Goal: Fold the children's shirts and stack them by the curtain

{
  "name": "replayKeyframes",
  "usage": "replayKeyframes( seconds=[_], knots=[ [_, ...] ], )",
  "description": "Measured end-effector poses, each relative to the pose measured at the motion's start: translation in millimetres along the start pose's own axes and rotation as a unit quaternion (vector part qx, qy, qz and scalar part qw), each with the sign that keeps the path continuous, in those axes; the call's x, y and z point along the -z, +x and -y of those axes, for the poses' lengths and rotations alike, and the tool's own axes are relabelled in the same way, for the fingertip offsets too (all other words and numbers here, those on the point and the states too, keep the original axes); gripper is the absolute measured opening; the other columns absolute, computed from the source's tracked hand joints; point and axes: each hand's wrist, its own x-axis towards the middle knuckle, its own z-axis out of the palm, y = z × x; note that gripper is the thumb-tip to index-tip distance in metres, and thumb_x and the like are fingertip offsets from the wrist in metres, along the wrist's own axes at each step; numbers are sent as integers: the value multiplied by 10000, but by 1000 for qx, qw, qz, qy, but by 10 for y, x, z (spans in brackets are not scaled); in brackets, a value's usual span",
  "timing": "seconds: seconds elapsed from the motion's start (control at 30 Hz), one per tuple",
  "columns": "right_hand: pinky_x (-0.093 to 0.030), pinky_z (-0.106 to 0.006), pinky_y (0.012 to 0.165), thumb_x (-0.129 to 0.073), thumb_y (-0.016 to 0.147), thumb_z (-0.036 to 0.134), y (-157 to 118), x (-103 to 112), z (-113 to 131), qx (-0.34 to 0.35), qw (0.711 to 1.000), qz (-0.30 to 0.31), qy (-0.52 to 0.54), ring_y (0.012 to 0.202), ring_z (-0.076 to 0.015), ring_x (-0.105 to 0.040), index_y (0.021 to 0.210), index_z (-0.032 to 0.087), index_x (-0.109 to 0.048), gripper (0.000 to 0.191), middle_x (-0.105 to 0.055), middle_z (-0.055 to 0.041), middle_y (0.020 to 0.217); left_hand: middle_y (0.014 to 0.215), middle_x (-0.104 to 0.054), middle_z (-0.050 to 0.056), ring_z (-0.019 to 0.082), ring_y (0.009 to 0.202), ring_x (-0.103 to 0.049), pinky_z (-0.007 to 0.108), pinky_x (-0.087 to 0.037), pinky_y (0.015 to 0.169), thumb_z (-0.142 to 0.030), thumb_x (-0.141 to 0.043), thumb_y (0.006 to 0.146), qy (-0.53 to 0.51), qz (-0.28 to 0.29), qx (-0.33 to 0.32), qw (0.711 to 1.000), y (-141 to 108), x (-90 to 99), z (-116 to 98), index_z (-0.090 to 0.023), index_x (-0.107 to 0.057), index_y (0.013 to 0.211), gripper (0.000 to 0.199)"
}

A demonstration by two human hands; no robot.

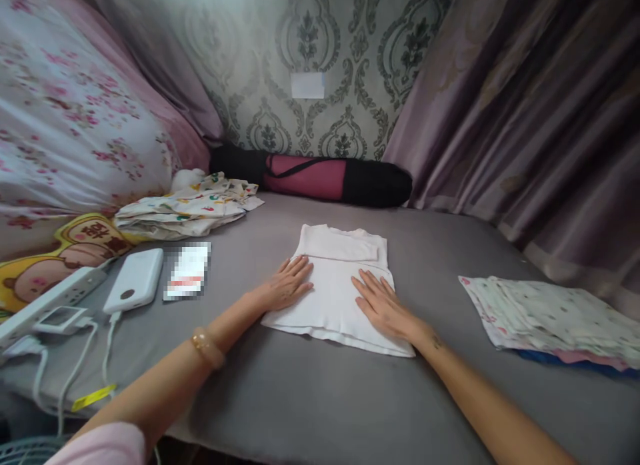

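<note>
A small white long-sleeved shirt [333, 305] lies flat on the grey bed sheet [310, 398], with a sleeve folded across its upper part. My left hand [290, 283] rests flat on the shirt's left side, fingers stretched out. On the right side of the shirt, my right hand [383, 304] lies palm down with its fingers spread. Both hands touch the cloth and neither grips it. The shirt's neckline points away from me and its hem is toward me.
To the right lies a stack of folded clothes [560, 318]. On the left are a white power bank [134, 280], a power strip [55, 302] with cables, a yellow cartoon cushion [75, 252] and a crumpled patterned garment [190, 208]. A long black and maroon bag [305, 178] lies along the wall.
</note>
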Motion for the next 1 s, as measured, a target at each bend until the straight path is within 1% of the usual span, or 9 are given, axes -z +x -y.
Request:
replayKeyframes(
  seconds=[0.2, 0.33, 0.43, 0.53, 0.6, 0.7, 0.77, 0.87, 1.0],
  knots=[
    [-79, -467, 1184, -242, 1002, 410, -596, 46, 282, 11, 998, 36, 51, 1455, -203, -72, 1497, 249, -276, 521, -140, -55, 1583, 1550, -234, 82, 234, 1437, -193, 463, -196, 1167, -494, -291, 976, -18, 20, -7, 1000, -525, 114, 10, -208, -327, 1473, 574],
    [-112, -470, 1186, -301, 998, 363, -1023, 108, 455, 17, 996, 29, 80, 1447, -203, -141, 1478, 316, -310, 482, -204, -8, 1572, 1523, -302, -5, 205, 1420, -245, 467, -226, 1163, -379, -259, 993, -39, -3, -55, 998, -840, 209, -187, -343, -349, 1453, 470],
    [-161, -463, 1182, -332, 991, 366, -1200, 208, 518, 13, 995, 24, 96, 1429, -206, -221, 1463, 325, -345, 474, -287, 3, 1543, 1506, -325, -37, 200, 1409, -271, 488, -215, 1169, -361, -296, 986, -48, 18, -89, 995, -909, 282, -409, -412, -282, 1461, 478],
    [-224, -430, 1169, -316, 996, 360, -1074, 310, 564, 11, 996, -3, 93, 1361, -192, -375, 1401, 306, -463, 434, -460, -9, 1448, 1504, -342, -29, 202, 1407, -284, 488, -224, 1170, -362, -313, 988, -50, 32, -119, 991, -744, 303, -614, -390, -270, 1470, 485],
    [-218, -423, 1170, -280, 1002, 330, -844, 311, 606, 18, 996, -37, 80, 1355, -188, -383, 1398, 260, -474, 446, -486, -32, 1429, 1510, -343, -2, 205, 1415, -267, 478, -219, 1173, -369, -297, 995, -45, 29, -129, 990, -563, 258, -703, -330, -303, 1472, 479],
    [-171, -437, 1178, -256, 1000, 344, -494, 195, 684, 43, 996, -24, 69, 1430, -204, -218, 1481, 169, -322, 516, -301, -78, 1536, 1529, -302, 69, 224, 1432, -216, 473, -210, 1172, -417, -268, 999, -22, 32, -103, 994, -362, 117, -735, -213, -315, 1477, 522],
    [-122, -467, 1180, -270, 995, 378, -386, 99, 724, 68, 996, 8, 64, 1449, -225, -133, 1499, 161, -266, 549, -205, -86, 1567, 1543, -260, 79, 226, 1439, -190, 472, -202, 1171, -443, -247, 998, -9, 42, -81, 996, -336, 36, -691, -196, -298, 1483, 547],
    [-66, -489, 1179, -285, 994, 391, -458, 29, 731, 99, 992, 36, 64, 1452, -226, -110, 1495, 220, -283, 530, -209, -58, 1569, 1563, -201, 29, 209, 1446, -167, 462, -175, 1178, -444, -253, 998, -4, 52, -82, 995, -438, 27, -575, -273, -269, 1490, 521],
    [-57, -448, 1189, -303, 994, 348, -778, 79, 658, 114, 989, 44, 85, 1449, -188, -130, 1492, 277, -281, 504, -247, -8, 1560, 1571, -143, -54, 196, 1446, -170, 460, -161, 1183, -409, -286, 998, -17, 92, -115, 989, -655, 185, -423, -406, -221, 1477, 483]
  ],
)
